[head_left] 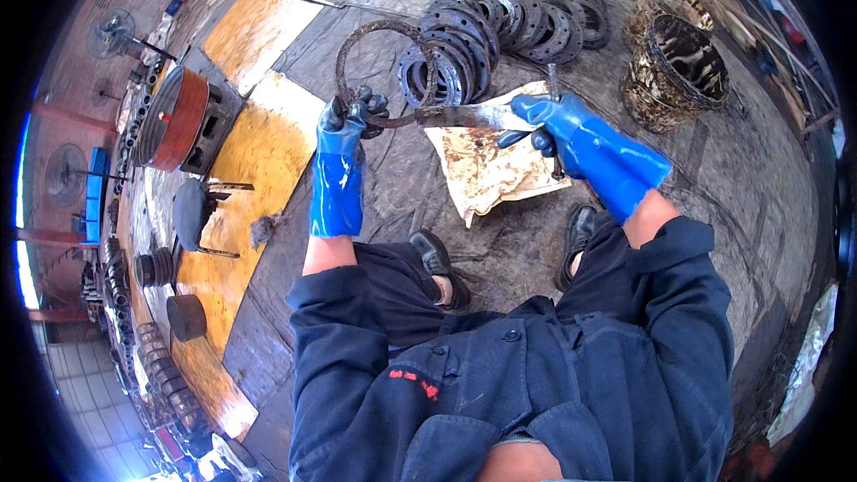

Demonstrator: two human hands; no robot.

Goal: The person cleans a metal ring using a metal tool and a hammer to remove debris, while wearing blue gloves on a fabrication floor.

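Observation:
My left hand, in a blue rubber glove with dark-stained fingers, is closed on the lower part of a dark, crusted metal ring. The ring stands up above the fist. My right hand, gloved alike, grips a flat metal scraper with a bar crossing it at the fist. The blade points left, and its tip meets or overlaps the ring beside my left hand; exact contact cannot be made out. Below the blade lies a stained, pale sack. Several flat metal rings with bolt holes lie overlapped on the ground ahead.
Two grimy buckets stand at the right. My shoes flank the sack on dark ground sheeting. Yellowish boards lie left, with a red-sided drum, a small stool and a dark cylinder. Fans stand farther off.

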